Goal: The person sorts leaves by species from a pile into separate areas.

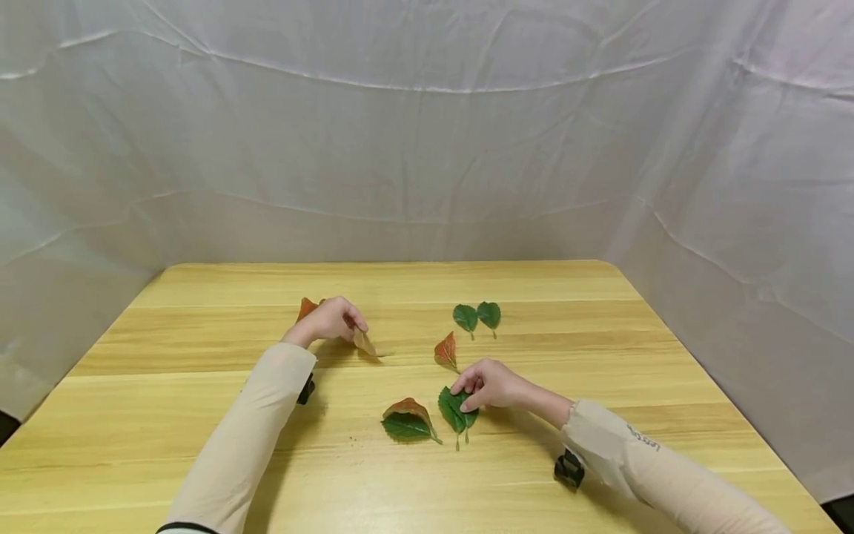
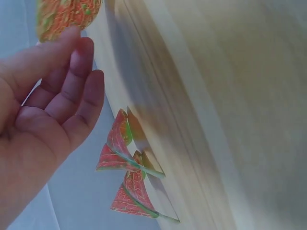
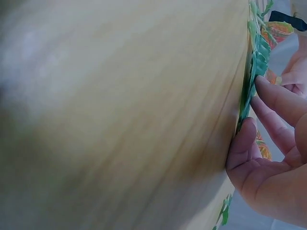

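My left hand (image 1: 336, 319) pinches an orange leaf (image 2: 69, 19) between thumb and fingertips, a little over the table; its pale side and stem show in the head view. Behind that wrist stand two folded red leaves (image 2: 134, 194), mostly hidden in the head view. Low at the table, my right hand (image 1: 490, 384) has its thumb and curled fingertips on a green leaf (image 1: 469, 417). This leaf overlaps another green leaf (image 1: 450, 406) to its left. Just beyond the right fingers stands a folded red leaf (image 1: 445, 351).
A curled red leaf arches over a green leaf (image 1: 407, 427) left of the right hand. Two more green leaves (image 1: 477, 317) lie side by side farther back. The wooden table (image 1: 567, 297) ends at hanging white cloth (image 1: 427, 163) on its far side.
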`<state>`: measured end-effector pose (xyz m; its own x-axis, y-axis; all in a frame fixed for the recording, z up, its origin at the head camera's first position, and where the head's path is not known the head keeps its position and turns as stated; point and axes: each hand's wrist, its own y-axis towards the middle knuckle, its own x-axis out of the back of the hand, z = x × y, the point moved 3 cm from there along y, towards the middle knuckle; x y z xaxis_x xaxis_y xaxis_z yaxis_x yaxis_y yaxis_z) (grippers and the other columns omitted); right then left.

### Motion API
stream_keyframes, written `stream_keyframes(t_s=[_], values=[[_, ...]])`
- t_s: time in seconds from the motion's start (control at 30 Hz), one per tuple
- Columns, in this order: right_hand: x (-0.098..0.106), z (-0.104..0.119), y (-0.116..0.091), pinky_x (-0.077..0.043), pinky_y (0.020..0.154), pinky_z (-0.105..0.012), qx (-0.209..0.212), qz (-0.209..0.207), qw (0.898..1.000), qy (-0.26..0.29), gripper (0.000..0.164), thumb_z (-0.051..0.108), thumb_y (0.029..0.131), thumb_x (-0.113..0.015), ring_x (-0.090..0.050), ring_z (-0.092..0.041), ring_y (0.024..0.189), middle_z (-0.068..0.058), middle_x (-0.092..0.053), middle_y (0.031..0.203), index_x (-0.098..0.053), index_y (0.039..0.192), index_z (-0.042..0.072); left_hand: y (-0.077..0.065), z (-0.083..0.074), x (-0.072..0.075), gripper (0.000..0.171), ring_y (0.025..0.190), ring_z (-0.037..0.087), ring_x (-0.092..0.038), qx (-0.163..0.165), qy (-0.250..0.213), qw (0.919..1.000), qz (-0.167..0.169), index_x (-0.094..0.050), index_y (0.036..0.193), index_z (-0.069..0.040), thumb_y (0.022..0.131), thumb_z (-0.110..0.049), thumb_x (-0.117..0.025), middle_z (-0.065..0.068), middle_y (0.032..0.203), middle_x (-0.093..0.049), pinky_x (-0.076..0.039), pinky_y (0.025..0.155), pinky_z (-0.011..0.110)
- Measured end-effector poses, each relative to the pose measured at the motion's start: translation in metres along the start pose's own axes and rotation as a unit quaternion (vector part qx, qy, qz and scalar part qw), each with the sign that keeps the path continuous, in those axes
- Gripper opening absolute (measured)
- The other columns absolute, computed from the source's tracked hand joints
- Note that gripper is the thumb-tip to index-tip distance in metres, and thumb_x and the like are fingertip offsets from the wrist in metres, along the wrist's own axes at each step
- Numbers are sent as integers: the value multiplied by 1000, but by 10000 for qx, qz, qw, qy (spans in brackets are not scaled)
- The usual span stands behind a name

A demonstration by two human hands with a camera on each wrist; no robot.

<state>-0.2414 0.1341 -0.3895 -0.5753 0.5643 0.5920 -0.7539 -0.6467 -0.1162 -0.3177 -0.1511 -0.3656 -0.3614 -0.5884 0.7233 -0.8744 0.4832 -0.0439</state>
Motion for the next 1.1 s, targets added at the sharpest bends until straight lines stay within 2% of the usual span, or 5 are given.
stream_keyframes(t_s=[0.37,0.6,0.7,0.9,1.1], values=[[0,-2,-1,-38,49,-19,35,-18,10000,-10,19,-2,69,-72,-45,-11,64,-3,-54,72,-68,87,-3,-2,0,2,9,61,12,-49,-152,-183,9997,72,-66,74,0,74,9,-65,2,70,-61,-43,59,26],[-1,-1,-2,-38,47,-19,14,1,10000,-4,19,-2,69,-72,-44,-10,61,-4,-54,72,-68,88,-4,-4,-2,4,5,72,22,-58,-317,-700,9970,90,-63,79,4,78,8,-60,13,78,-63,-47,67,30],[-1,-1,-1,-38,47,-19,16,0,10000,-3,19,-2,69,-72,-44,-10,61,-3,-53,71,-68,88,-4,-3,-2,6,4,73,23,-57,-242,-828,9962,-135,-61,83,4,79,5,-61,12,79,-62,-46,69,32],[0,-1,-1,-38,47,-18,16,4,10000,-8,19,-2,69,-73,-44,-9,60,0,-52,69,-68,87,-4,-3,-3,11,19,60,13,-43,45,-1070,9907,-844,-51,89,4,77,2,-66,5,68,-51,-38,54,25],[-1,-1,0,-37,47,-19,16,-15,10000,-2,18,-1,69,-72,-43,-10,61,0,-52,70,-68,87,-3,-2,-1,16,22,64,18,-54,7,-1503,9782,-1431,-47,82,1,75,2,-68,4,67,-52,-39,52,23]])
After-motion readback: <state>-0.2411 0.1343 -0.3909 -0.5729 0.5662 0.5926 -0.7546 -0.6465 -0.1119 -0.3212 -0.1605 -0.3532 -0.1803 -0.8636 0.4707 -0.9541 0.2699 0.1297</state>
